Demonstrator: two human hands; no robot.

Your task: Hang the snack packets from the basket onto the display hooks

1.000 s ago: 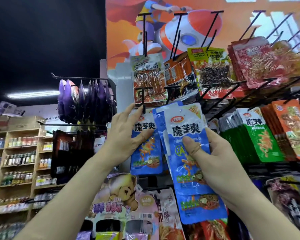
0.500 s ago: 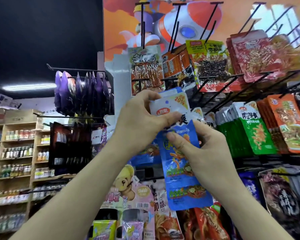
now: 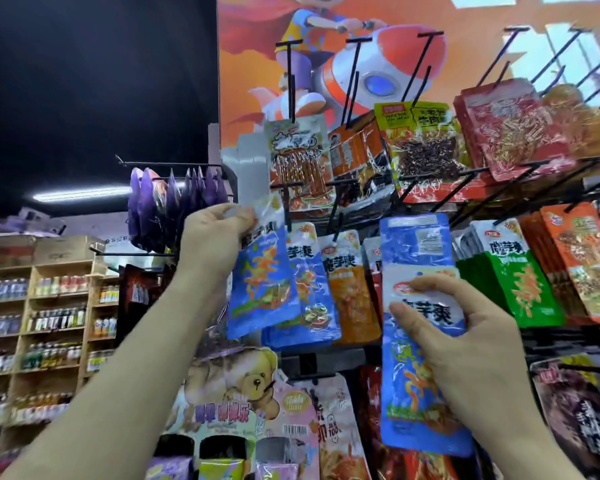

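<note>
A glossy blue plastic snack packet [image 3: 262,289] held up at a black wire display hook [image 3: 286,202].
Left of centre, the left hand [image 3: 215,237] pinches the packet's pale top corner, just left of the hook; lower, right of centre, the right hand [image 3: 465,351] grips a stack of matching blue packets [image 3: 416,247], thumb across its front.

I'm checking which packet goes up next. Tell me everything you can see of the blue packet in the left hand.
The blue packet is a glossy plastic pouch with a white top band bearing dark characters and an orange-and-green food picture on its body. It hangs slightly tilted, pinched at its top by the left hand, beside a black hook, seemingly not yet on it. Its far side overlaps matching packets already hanging.
</note>
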